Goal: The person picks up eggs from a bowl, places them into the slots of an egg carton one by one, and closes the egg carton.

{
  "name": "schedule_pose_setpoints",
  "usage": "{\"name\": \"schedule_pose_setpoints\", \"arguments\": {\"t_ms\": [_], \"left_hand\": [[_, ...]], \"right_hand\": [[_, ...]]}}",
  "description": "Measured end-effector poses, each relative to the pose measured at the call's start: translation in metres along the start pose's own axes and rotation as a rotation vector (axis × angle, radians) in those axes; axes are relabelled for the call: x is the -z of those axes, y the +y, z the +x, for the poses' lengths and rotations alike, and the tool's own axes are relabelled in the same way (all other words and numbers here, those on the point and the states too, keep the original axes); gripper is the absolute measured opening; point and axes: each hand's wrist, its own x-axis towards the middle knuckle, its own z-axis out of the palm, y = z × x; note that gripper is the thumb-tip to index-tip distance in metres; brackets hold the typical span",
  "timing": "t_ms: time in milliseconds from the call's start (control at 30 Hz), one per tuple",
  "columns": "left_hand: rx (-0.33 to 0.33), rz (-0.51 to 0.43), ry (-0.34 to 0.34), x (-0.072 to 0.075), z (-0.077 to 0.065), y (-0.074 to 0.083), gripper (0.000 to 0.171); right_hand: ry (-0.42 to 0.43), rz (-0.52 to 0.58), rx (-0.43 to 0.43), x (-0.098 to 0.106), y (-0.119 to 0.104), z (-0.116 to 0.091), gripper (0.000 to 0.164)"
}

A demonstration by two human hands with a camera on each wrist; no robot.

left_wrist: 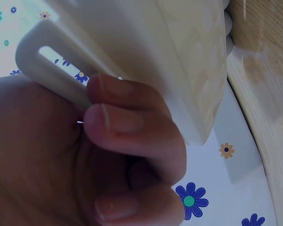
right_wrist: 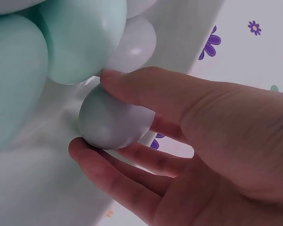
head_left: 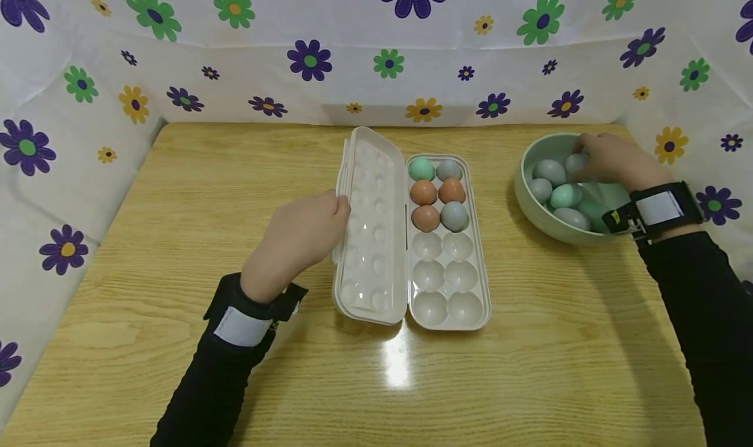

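Note:
My left hand point(head_left: 297, 234) holds the outer edge of a white plastic egg carton's raised lid point(head_left: 369, 231). In the left wrist view, fingers curl around the lid's slotted handle point(left_wrist: 49, 61). The carton's tray point(head_left: 445, 274) lies flat, its far cups holding several eggs: a green egg point(head_left: 421, 169), brown eggs point(head_left: 451, 190) and grey-blue eggs point(head_left: 454, 216). Over at the right, my right hand point(head_left: 614, 159) reaches into a pale green bowl point(head_left: 544, 221). Its thumb and fingers pinch a grey egg point(right_wrist: 114, 120) by the bowl's inner wall.
Inside the bowl lie several more eggs, among them a light green egg point(head_left: 566, 197) and a grey egg point(head_left: 550, 172). The wooden table point(head_left: 206, 172) is bordered at the back and sides by a white flowered cloth point(head_left: 353, 74).

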Motion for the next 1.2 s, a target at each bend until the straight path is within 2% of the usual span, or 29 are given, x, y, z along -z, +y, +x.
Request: {"name": "schedule_pose_setpoints", "arguments": {"t_ms": [733, 1200], "left_hand": [[0.003, -0.017, -0.003, -0.0006, -0.0005, 0.0000, 0.044], [-0.009, 0.014, 0.005, -0.0002, 0.0003, -0.0012, 0.044]], "right_hand": [[0.016, 0.008, 0.012, 0.0008, 0.0043, -0.0008, 0.060], [0.030, 0.006, 0.015, 0.0023, 0.0019, -0.0032, 0.057]]}}
